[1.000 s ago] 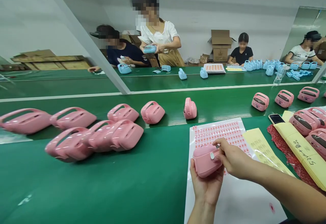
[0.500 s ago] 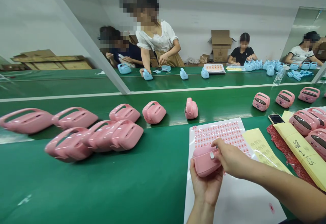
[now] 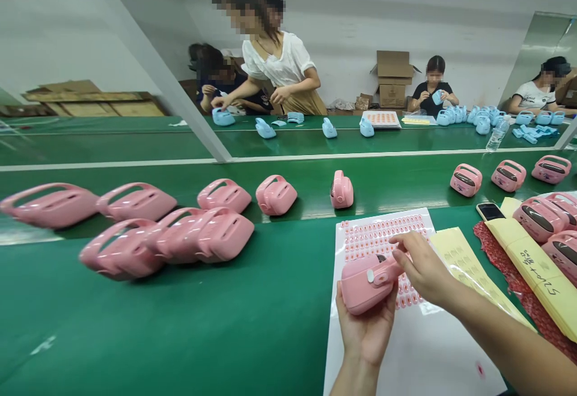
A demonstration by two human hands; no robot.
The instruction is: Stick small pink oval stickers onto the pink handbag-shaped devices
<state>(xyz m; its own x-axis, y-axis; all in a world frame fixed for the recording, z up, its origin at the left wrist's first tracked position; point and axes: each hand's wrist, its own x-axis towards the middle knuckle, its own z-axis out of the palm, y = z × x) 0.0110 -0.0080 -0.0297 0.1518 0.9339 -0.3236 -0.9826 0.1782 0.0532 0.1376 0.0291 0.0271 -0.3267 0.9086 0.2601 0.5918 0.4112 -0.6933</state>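
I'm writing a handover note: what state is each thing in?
Held pink case: tilted, oval mark on handle
Left grip: holding case from below
Right grip: fingers at handle, contact unclear
Sticker sheet: flat, partly bare
Other pink cases: set down
Phone: flat
Yellow bundle: flat, handwritten on
Water bottle: standing
Cardboard box: flaps open

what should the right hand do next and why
Perhaps the right hand should press the red-marked oval on the handle of the pink case: it looks like a sticker, the left hand supports the case from below, and the right is close.
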